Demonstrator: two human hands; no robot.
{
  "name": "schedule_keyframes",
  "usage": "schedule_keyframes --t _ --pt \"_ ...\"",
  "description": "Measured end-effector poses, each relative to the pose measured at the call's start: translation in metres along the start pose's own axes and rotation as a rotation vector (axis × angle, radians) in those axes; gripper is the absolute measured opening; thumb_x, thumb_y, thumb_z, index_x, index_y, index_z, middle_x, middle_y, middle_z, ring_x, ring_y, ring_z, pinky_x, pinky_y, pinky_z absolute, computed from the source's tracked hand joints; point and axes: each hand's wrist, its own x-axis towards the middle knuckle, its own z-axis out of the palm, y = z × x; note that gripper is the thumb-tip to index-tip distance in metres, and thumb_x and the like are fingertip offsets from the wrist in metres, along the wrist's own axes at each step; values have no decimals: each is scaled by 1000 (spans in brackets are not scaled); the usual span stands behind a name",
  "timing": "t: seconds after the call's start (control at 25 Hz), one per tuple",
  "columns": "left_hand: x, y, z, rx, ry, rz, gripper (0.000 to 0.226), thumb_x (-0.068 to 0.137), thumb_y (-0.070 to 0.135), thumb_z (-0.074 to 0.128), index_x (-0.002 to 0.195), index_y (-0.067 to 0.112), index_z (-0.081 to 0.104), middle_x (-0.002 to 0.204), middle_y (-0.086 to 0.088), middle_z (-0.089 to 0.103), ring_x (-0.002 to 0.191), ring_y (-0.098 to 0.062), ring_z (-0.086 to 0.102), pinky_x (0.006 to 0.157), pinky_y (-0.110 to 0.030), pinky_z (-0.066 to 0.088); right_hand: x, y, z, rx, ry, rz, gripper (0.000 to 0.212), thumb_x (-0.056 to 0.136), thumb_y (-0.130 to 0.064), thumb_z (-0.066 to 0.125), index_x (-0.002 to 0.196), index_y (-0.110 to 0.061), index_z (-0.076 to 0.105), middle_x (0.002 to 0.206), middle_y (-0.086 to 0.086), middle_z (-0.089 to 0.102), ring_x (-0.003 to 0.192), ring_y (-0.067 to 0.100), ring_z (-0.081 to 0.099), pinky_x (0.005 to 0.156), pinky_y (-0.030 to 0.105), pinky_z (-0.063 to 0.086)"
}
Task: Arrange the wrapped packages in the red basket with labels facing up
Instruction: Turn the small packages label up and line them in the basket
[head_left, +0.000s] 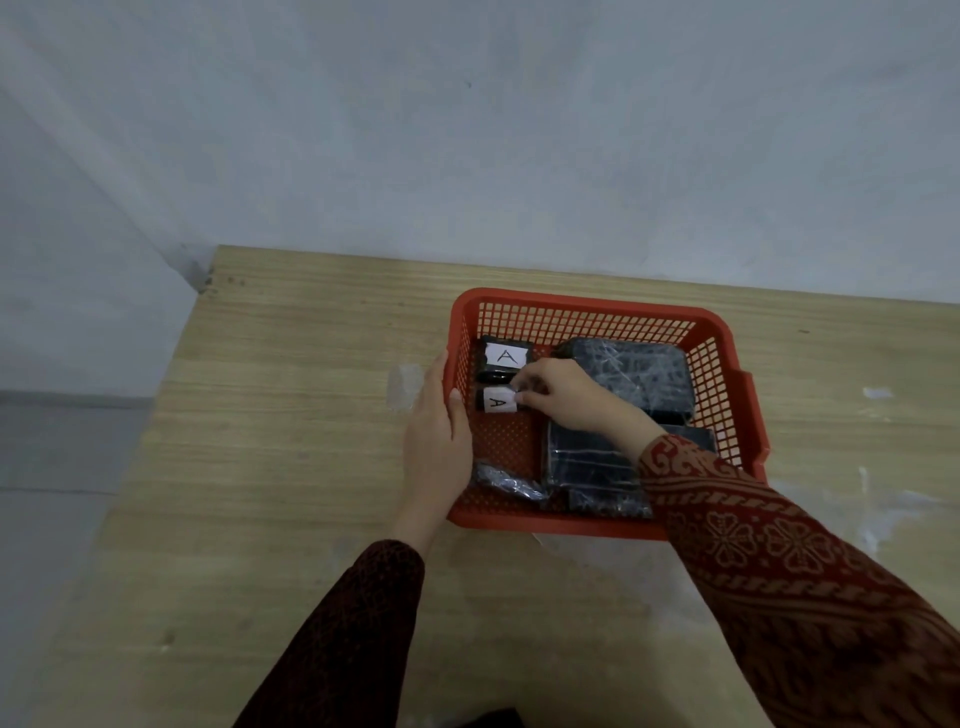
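We find the counter (291, 426) carrying the red basket (587, 304). Large wrapped packages (644, 382) fill its right side. The left hand (435, 447) clasps its left wall, thumb inside. The right hand (569, 397) has fingers (525, 398) pinching the nearer A-labelled package (493, 402), just beside the farther A-labelled package (501, 358), labels up.

We see a red basket (571, 301) of matt latticed plastic; dark packages (644, 374) in glossy crinkled film; white paper labels (505, 356); a matt wood-grain table (291, 415); patterned cloth sleeves (779, 545).
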Motion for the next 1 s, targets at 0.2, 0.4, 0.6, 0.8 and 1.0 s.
schedule_keyframes --t 0.2,0.4,0.6,0.8,1.0 --pt "1 0 -1 3 -2 -5 46 101 27 31 146 20 28 144 -1 46 128 -13 47 105 -35 43 13 -4 20 -86 90 47 17 91 -14 58 106 -6 57 101 17 66 91 31 63 79 44 54" --pt "0 2 -3 0 5 0 46 101 26 31 147 20 28 146 -1 44 130 -12 45 107 -31 41 15 -8 32 -363 155 41 19 92 -4 47 111 -4 52 98 23 63 87 41 62 67 46 54" --pt "0 0 -2 -8 5 -3 46 101 25 31 146 19 29 143 0 47 126 -11 48 104 -28 43 3 -22 21 -527 176 -71 23 90 -24 57 107 -7 55 104 13 66 97 32 63 76 38 46" --pt "1 2 -2 -11 12 -2 45 101 23 32 145 17 31 141 -2 48 125 -11 47 98 -18 36 -38 -39 41 -718 -83 -247 49 73 -42 71 111 -15 57 112 5 67 108 26 57 95 40 34" --pt "-1 5 -2 -9 15 -1 44 101 22 32 145 16 32 140 -3 49 123 -11 48 96 -17 35 -41 -32 46 -655 -108 -147 40 80 -38 65 109 -12 54 106 12 70 100 30 63 95 39 33"
